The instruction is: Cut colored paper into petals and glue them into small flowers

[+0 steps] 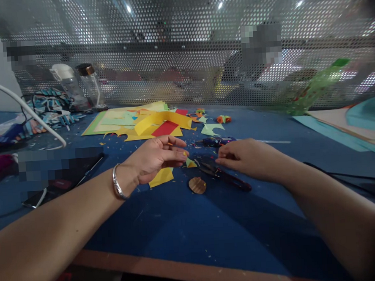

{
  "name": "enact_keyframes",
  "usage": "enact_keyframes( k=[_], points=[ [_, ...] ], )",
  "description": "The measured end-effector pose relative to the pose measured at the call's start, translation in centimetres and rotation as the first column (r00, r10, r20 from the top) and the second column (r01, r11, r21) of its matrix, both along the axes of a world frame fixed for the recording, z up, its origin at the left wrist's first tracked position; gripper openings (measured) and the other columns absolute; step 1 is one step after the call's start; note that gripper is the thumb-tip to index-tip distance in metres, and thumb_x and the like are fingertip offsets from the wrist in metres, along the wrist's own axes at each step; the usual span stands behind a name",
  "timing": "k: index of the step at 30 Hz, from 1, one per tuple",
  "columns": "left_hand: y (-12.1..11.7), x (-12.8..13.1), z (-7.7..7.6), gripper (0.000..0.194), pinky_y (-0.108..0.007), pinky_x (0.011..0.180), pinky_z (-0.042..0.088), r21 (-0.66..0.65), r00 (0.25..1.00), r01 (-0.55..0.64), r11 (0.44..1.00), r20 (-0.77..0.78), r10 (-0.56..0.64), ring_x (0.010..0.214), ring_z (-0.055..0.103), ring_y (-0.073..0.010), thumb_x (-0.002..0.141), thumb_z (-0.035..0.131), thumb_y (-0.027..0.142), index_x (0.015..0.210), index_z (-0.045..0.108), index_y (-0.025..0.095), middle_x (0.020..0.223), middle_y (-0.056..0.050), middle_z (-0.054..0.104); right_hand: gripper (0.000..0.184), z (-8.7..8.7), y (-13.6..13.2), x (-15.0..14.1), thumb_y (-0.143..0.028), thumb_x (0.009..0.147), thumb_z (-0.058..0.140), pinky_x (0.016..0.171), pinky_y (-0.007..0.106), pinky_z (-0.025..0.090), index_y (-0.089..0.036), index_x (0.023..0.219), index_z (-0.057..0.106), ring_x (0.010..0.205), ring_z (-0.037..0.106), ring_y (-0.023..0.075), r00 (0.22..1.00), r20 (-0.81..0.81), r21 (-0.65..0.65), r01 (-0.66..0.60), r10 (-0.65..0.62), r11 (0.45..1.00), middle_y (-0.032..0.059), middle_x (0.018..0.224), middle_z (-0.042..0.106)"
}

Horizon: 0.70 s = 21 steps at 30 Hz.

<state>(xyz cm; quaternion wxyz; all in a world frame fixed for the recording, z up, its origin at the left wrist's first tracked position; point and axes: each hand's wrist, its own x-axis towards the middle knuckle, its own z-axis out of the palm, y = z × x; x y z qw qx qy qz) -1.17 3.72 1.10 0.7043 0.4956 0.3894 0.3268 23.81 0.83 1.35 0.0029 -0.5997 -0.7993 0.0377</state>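
Near the middle of the table my left hand (158, 155) is raised, its thumb and fingertips drawn together at a tiny yellow piece (185, 153). Just below those fingertips lies a small yellow-green paper scrap (191, 162). My right hand (247, 156) hovers palm-down with loosely bent fingers, a gap between thumb and forefinger and nothing visible in it. Beneath and left of it are dark-handled scissors (229, 180). A round brown wooden-looking disc (196, 185) with a yellow speck at its right edge lies between the hands. Behind them is a dark blue glue gun (217, 141) with a clear stick.
Coloured paper sheets (110, 122) and a curled yellow strip (160, 119) lie behind my left hand. A phone-like black device (69, 173) is at left. Two bottles (90, 87) and a green bottle (317, 86) stand before a perforated metal screen (175, 52). More paper (330, 136) lies right.
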Motion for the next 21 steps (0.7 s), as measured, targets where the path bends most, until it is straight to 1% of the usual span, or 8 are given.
enact_keyframes(
  k=[2, 5, 8, 10, 12, 14, 16, 21],
  points=[
    [0.0, 0.0, 0.0, 0.023, -0.026, 0.07, 0.052, -0.03, 1.0, 0.026, 0.999, 0.01, -0.026, 0.069, 0.067, -0.0109, 0.076, 0.071, 0.001, 0.094, 0.064, 0.012, 0.08, -0.004, 0.071, 0.031, 0.1, 0.0, -0.1, -0.04, 0.09, 0.051, 0.056, 0.03, 0.033, -0.021, 0.069, 0.062, 0.059, 0.052, 0.0161, 0.997, -0.075, 0.051, 0.005, -0.001, 0.999, 0.0017, 0.064, 0.062],
    [0.0, -0.1, 0.0, 0.023, -0.026, 0.071, 0.053, -0.052, 0.997, 0.076, 0.996, 0.02, -0.076, 0.067, 0.068, -0.0109, 0.076, 0.072, 0.002, 0.095, 0.064, 0.013, 0.077, -0.003, 0.07, 0.028, 0.6, -0.5, -0.6, -0.043, 0.09, 0.054, 0.055, 0.029, 0.035, -0.022, 0.077, 0.066, 0.058, 0.053, 0.0155, 0.952, -0.305, 0.142, 0.053, -0.007, 0.989, 0.0007, 0.065, 0.063],
    [-0.1, -0.1, 0.1, 0.02, -0.026, 0.072, 0.053, -0.07, 0.996, 0.09, 0.994, 0.035, -0.087, 0.067, 0.068, -0.0108, 0.077, 0.071, 0.002, 0.093, 0.064, 0.012, 0.076, -0.003, 0.07, 0.025, 1.3, -1.6, -1.5, -0.044, 0.089, 0.058, 0.052, 0.028, 0.037, -0.023, 0.081, 0.067, 0.056, 0.053, 0.0144, 0.855, -0.518, 0.265, 0.126, 0.031, 0.956, -0.0007, 0.064, 0.062],
    [-0.2, -0.1, 0.2, 0.018, -0.026, 0.073, 0.053, -0.092, 0.995, 0.089, 0.992, 0.053, -0.084, 0.069, 0.069, -0.0112, 0.078, 0.071, 0.002, 0.091, 0.064, 0.012, 0.077, -0.003, 0.07, 0.023, 1.8, -2.5, -2.2, -0.043, 0.089, 0.061, 0.049, 0.027, 0.037, -0.023, 0.079, 0.067, 0.054, 0.054, 0.0136, 0.786, -0.612, 0.353, 0.175, 0.085, 0.919, -0.0012, 0.061, 0.061],
    [-0.3, 0.0, 0.3, 0.015, -0.026, 0.073, 0.054, -0.104, 0.994, 0.087, 0.991, 0.069, -0.08, 0.07, 0.069, -0.0116, 0.079, 0.071, 0.003, 0.088, 0.064, 0.012, 0.078, -0.003, 0.07, 0.023, 2.3, -3.4, -2.8, -0.04, 0.087, 0.066, 0.049, 0.027, 0.04, -0.021, 0.075, 0.065, 0.055, 0.057, 0.0129, 0.704, -0.693, 0.413, 0.21, 0.156, 0.886, 0.0004, 0.067, 0.066],
    [-0.3, 0.0, 0.3, 0.014, -0.025, 0.073, 0.054, -0.099, 0.993, 0.09, 0.991, 0.081, -0.082, 0.071, 0.069, -0.0114, 0.078, 0.072, 0.004, 0.086, 0.064, 0.012, 0.078, -0.003, 0.07, 0.022, 2.5, -4.0, -3.4, -0.038, 0.085, 0.07, 0.05, 0.026, 0.043, -0.02, 0.072, 0.066, 0.057, 0.06, 0.0123, 0.652, -0.725, 0.469, 0.23, 0.223, 0.853, 0.0012, 0.072, 0.068],
    [-0.3, 0.1, 0.2, 0.015, -0.024, 0.072, 0.053, -0.092, 0.991, 0.099, 0.991, 0.102, -0.089, 0.07, 0.068, -0.0106, 0.077, 0.073, 0.004, 0.084, 0.063, 0.012, 0.078, -0.003, 0.069, 0.018, 2.5, -4.3, -3.9, -0.036, 0.085, 0.07, 0.053, 0.026, 0.048, -0.021, 0.076, 0.068, 0.061, 0.064, 0.0135, 0.631, -0.729, 0.498, 0.223, 0.266, 0.838, 0.0018, 0.075, 0.07],
    [-0.3, 0.1, 0.1, 0.015, -0.023, 0.072, 0.053, -0.082, 0.98, 0.158, 0.984, 0.137, -0.146, 0.07, 0.067, -0.0103, 0.076, 0.074, 0.005, 0.082, 0.063, 0.012, 0.077, -0.002, 0.069, 0.012, 2.1, -4.7, -4.3, -0.037, 0.088, 0.067, 0.059, 0.033, 0.054, -0.026, 0.083, 0.068, 0.07, 0.07, 0.0187, 0.637, -0.725, 0.483, 0.201, 0.261, 0.852, 0.0024, 0.085, 0.073]
  ],
)
